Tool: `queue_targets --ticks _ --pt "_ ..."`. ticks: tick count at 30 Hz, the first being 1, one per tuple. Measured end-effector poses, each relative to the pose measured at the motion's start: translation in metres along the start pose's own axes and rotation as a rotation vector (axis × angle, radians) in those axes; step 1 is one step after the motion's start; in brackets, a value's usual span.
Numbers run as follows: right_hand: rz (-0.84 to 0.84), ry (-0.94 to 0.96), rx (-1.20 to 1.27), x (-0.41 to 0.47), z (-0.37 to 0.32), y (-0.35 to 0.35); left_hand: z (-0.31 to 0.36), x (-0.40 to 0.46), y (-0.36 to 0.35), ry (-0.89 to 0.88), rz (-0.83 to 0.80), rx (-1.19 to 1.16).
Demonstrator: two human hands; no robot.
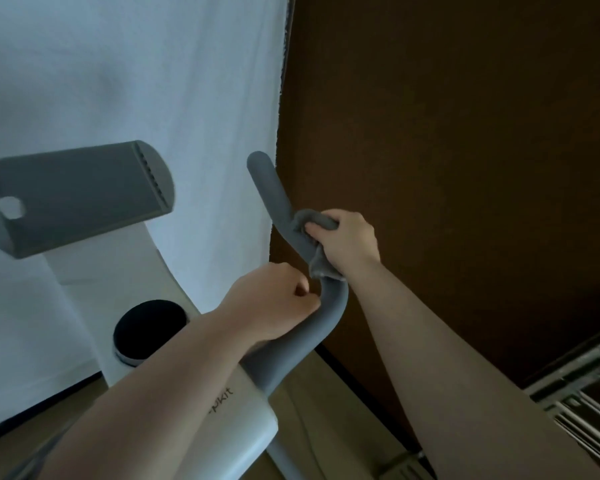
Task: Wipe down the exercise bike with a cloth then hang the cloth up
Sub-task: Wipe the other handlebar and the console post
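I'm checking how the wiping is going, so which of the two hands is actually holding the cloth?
The right hand, higher on the grey handlebar, grips the grey cloth around it. The left hand grips the bare bar lower down, at the bend.

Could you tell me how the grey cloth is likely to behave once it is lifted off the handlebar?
The cloth, gripped by the right hand, bunches and wraps round the handlebar, so it is probably floppy and would drape. One corner hangs loose below the hand, which suggests it is light. It looks unlikely to slip.
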State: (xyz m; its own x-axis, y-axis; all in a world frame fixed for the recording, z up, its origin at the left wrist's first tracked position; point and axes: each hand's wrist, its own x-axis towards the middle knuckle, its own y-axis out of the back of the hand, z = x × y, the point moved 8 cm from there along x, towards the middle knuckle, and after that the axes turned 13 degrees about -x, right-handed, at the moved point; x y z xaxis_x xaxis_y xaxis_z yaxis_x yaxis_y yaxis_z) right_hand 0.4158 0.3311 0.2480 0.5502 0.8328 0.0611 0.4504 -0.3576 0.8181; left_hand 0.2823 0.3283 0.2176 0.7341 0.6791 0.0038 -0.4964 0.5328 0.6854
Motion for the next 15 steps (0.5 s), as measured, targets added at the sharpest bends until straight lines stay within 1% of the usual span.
queue_targets --ticks 2,3,6,8,12,15 --pt "0.000 -0.035 0.091 -0.007 0.005 -0.004 0.000 0.001 0.000 -0.001 0.010 0.002" --pt "0.013 -0.020 0.072 -0.016 0.008 -0.004 0.001 0.000 0.001 -0.006 0.023 0.012" --pt "0.132 0.057 -0.163 -0.056 0.021 0.003 0.002 -0.002 0.003 -0.027 0.057 0.035" --pt "0.213 0.107 -0.213 -0.076 0.023 0.008 0.003 -0.002 0.004 -0.026 0.064 0.026" --pt "0.233 0.092 -0.156 -0.057 0.017 0.007 0.002 -0.001 0.002 -0.033 0.062 0.023" --pt "0.191 0.072 -0.049 -0.058 0.019 0.005 0.004 -0.005 0.005 -0.025 0.050 0.013"
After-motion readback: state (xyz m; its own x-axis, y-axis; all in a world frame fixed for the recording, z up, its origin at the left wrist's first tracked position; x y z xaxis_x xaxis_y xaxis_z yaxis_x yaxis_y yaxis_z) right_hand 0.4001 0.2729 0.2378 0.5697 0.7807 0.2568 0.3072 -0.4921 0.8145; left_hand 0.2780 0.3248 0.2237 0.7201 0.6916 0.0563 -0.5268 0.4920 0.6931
